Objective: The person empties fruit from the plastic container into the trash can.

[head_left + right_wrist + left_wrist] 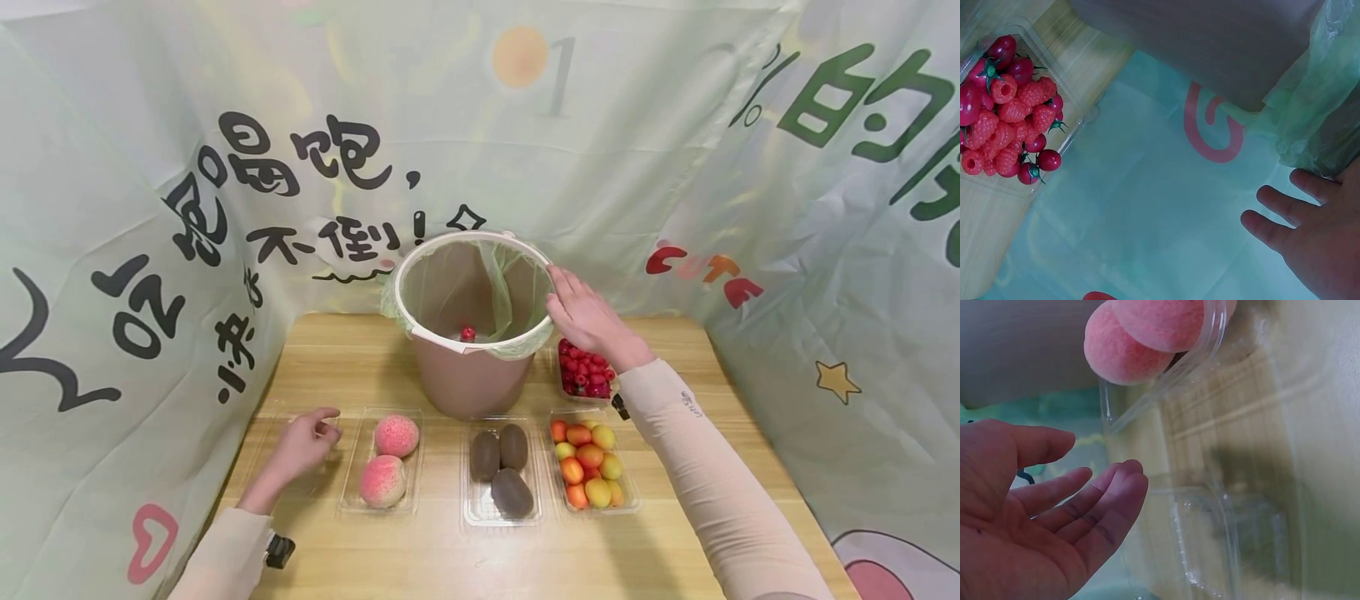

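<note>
"Pale sleeve (703, 467) lay nearest us; where did the right grip (587, 315) rest?"

"On the rim (442, 339) of the bucket (472, 379), fingers straight and spread; the bucket stood on the table (337, 362) behind the kiwis (513, 492)."

"And the left grip (306, 443)?"

"Loosely spread, pinching nothing, beside the peaches (383, 481)."

"How was that best handled?"

"The right one seemed to be steadying the bucket, so I judged a light, even press best, with the green liner (500, 287) left undisturbed over the rim"
</note>
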A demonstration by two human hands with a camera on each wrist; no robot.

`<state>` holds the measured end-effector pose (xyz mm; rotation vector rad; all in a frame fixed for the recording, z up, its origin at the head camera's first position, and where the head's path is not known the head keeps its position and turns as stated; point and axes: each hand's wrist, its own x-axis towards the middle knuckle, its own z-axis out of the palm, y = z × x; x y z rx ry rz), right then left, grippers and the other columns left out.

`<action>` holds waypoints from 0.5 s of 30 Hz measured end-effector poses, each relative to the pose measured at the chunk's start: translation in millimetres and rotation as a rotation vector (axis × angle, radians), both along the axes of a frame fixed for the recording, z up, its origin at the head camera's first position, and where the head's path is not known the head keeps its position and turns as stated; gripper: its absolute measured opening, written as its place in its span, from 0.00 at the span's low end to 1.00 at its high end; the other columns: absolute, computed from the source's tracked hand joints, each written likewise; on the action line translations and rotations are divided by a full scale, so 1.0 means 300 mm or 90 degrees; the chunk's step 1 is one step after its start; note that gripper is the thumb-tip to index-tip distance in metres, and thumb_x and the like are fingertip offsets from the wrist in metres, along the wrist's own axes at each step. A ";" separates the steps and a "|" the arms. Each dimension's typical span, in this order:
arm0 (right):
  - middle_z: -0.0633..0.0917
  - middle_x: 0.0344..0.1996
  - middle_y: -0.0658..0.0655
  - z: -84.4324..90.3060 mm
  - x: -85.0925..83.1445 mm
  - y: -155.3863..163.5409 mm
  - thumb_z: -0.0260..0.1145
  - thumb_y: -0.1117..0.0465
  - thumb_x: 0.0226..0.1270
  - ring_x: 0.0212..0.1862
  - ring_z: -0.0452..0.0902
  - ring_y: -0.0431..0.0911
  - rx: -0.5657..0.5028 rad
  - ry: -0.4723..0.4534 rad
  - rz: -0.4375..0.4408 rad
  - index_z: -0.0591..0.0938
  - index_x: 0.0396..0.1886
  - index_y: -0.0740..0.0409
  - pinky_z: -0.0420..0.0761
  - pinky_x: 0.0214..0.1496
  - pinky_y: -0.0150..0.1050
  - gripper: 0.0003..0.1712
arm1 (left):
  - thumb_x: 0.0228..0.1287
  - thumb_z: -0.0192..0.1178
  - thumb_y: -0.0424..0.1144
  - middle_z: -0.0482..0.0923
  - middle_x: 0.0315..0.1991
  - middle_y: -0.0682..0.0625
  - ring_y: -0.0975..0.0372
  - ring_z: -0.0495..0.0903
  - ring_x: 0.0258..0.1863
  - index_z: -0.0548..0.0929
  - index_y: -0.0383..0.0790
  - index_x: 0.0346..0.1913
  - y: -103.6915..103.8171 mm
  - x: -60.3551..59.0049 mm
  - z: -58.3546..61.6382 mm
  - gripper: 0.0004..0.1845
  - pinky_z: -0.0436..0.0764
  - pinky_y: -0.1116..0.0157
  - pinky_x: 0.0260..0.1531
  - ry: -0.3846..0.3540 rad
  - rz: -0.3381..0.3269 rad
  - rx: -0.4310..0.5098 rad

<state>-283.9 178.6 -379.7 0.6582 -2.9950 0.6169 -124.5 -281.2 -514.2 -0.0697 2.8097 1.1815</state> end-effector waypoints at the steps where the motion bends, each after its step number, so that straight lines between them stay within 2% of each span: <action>1: 0.53 0.85 0.68 0.001 0.002 0.000 0.35 0.45 0.83 0.85 0.48 0.65 0.000 -0.001 0.000 0.47 0.87 0.60 0.53 0.85 0.64 0.41 | 0.71 0.62 0.32 0.89 0.39 0.39 0.57 0.86 0.34 0.77 0.21 0.65 0.005 0.002 -0.001 0.24 0.83 0.65 0.31 -0.004 0.000 0.005; 9: 0.53 0.85 0.67 0.000 0.003 -0.002 0.35 0.44 0.83 0.85 0.49 0.65 -0.003 0.000 0.001 0.47 0.87 0.60 0.53 0.85 0.64 0.41 | 0.70 0.63 0.31 0.88 0.37 0.41 0.60 0.83 0.31 0.76 0.19 0.65 0.031 0.007 -0.018 0.25 0.82 0.67 0.29 0.001 -0.011 0.004; 15: 0.54 0.85 0.67 0.001 0.001 -0.003 0.36 0.46 0.83 0.85 0.50 0.65 -0.001 0.001 0.001 0.47 0.87 0.60 0.54 0.85 0.63 0.41 | 0.70 0.62 0.30 0.86 0.35 0.43 0.62 0.81 0.27 0.76 0.19 0.66 0.052 0.007 -0.039 0.25 0.80 0.68 0.24 -0.016 -0.031 0.018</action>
